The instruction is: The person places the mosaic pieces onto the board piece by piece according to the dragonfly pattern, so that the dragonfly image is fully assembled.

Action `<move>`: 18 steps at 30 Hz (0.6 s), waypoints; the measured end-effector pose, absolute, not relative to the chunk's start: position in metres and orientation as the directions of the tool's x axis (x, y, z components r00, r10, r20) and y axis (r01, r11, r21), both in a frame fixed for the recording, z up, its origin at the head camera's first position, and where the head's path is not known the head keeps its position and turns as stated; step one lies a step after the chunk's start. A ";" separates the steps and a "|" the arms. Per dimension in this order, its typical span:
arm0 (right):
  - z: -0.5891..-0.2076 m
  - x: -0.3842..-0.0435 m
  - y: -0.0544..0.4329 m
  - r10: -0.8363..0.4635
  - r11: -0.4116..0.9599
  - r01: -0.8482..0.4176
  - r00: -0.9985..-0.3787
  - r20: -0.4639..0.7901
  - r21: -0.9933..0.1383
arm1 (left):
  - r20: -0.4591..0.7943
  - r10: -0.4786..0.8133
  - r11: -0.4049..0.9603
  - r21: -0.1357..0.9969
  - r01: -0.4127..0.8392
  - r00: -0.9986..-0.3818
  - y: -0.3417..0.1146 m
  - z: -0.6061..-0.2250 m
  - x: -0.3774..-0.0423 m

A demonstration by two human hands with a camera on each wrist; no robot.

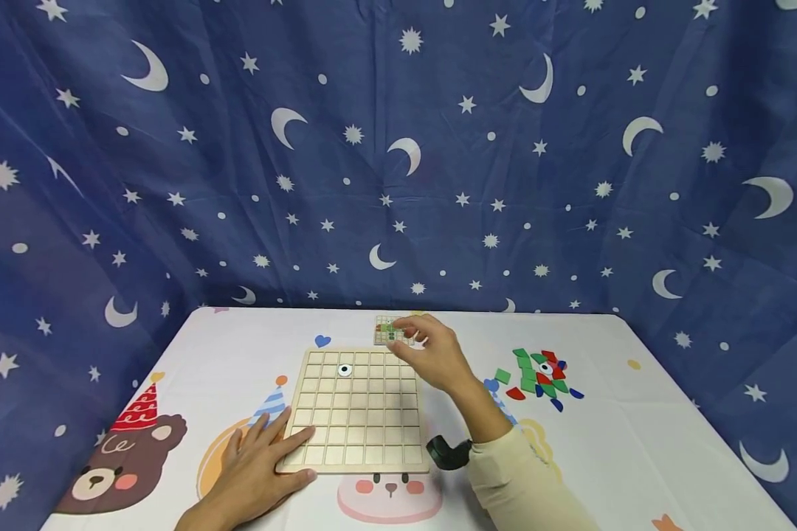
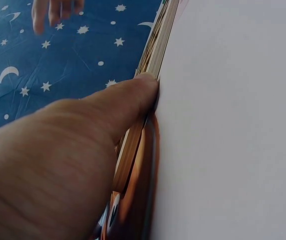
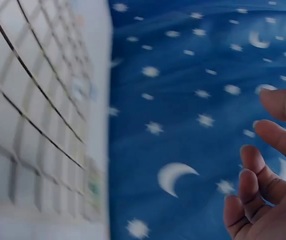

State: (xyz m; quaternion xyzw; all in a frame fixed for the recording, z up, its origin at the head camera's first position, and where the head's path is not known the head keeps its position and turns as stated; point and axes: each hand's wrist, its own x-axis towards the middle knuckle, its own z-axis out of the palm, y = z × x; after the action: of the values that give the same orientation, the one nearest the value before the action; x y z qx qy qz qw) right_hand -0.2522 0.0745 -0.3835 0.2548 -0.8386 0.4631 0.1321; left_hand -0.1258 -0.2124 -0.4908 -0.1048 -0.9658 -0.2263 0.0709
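Note:
A square wooden grid board (image 1: 365, 413) lies on the table, with a round eye-patterned piece (image 1: 344, 370) in its top row area. At the board's near left corner rests my left hand (image 1: 255, 468), fingers spread; in the left wrist view its thumb (image 2: 127, 100) touches the board's side edge. My right hand (image 1: 432, 354) hovers over the far right corner, fingers apart and lightly bent. Nothing is between those fingers in the right wrist view. Just beyond them lies a small gridded card (image 1: 381, 338) with a green and red picture, partly hidden by the hand.
To the right of the board is a loose group of flat green (image 1: 527, 372), red (image 1: 515, 394) and blue pieces (image 1: 576, 393), with another eye piece (image 1: 546, 368) among them. A black curved object (image 1: 448, 452) is beside the right sleeve. A blue star-patterned curtain (image 1: 398, 184) hangs behind the table.

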 end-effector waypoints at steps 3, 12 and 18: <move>-0.373 -0.241 0.102 -0.261 0.442 -0.590 -0.805 0.533 -0.676 | 0.178 0.167 0.877 0.422 0.229 -0.970 -0.212 -0.491 -0.126; -0.355 -0.222 0.173 -0.184 0.475 -0.644 -0.740 0.647 -0.600 | 0.142 0.160 0.883 0.422 0.206 -0.977 -0.212 -0.492 -0.127; -0.347 -0.214 0.204 -0.094 0.548 -0.589 -0.749 0.656 -0.594 | 0.147 0.159 0.881 0.424 0.207 -0.976 -0.212 -0.491 -0.127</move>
State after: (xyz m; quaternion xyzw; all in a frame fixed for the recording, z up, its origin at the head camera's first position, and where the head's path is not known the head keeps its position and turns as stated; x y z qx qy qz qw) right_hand -0.2144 0.2039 -0.3471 0.2056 -0.8311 0.4286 0.2886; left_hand -0.1273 -0.2117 -0.4906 -0.0944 -0.9684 -0.2244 0.0541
